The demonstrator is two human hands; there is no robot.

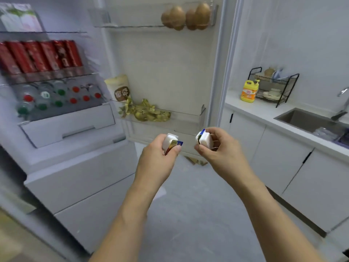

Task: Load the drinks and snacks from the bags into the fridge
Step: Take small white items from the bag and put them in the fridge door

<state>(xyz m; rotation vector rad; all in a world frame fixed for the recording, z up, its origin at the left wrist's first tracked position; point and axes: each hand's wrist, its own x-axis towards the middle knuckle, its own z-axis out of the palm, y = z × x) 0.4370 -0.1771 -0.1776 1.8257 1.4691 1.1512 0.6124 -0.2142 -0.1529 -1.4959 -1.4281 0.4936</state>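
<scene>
Kitchen interior under even, cool light. Pale grey floor [198, 214]; plain white wall [302, 35]. White base cabinets [279, 157] carry a white countertop [260, 110] with inset sink [309, 120], black wire rack [273, 86] and yellow detergent bottle [249, 91].

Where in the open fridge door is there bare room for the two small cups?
Middle door bin: bare right of the gold-wrapped snacks. Top door shelf: bare left of the brown fruits. The red cans and bottles crowd their shelves.

Two white cups [171, 141], six red cans [40, 55], one yellow detergent bottle [249, 91].
</scene>
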